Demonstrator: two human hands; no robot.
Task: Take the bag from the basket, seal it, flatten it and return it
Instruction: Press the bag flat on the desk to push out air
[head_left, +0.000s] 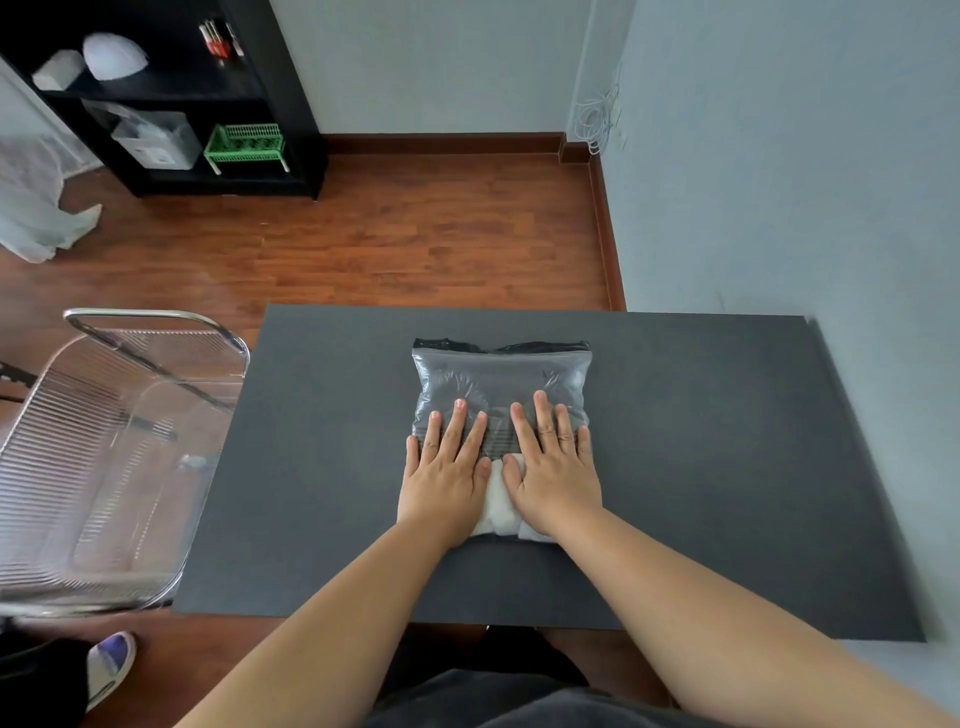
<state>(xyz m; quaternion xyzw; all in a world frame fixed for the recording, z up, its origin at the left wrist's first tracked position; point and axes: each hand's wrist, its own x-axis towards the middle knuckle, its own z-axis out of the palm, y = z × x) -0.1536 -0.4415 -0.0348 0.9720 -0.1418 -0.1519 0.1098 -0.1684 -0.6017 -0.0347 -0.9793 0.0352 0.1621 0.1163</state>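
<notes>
Dark grey worktop (727, 467) w/ one bag on it.

Matte rect. worktop, right edge against the pale wall, far edge over the wood floor (415, 244). Clear zip bag (501, 382) lies flat approx. centre, zip strip at the far end, dark + white fabric inside. Left hand (444, 478) and right hand (553, 467) lie palm-down side by side on the bag's near half, fingers (457, 421) spread and pointing away from the person. Wire basket (119, 457) sits just off the worktop's left edge, its support hidden. On the floor: black shelf unit (291, 104) at the far left wall, a slippered foot (109, 665) near left.
</notes>
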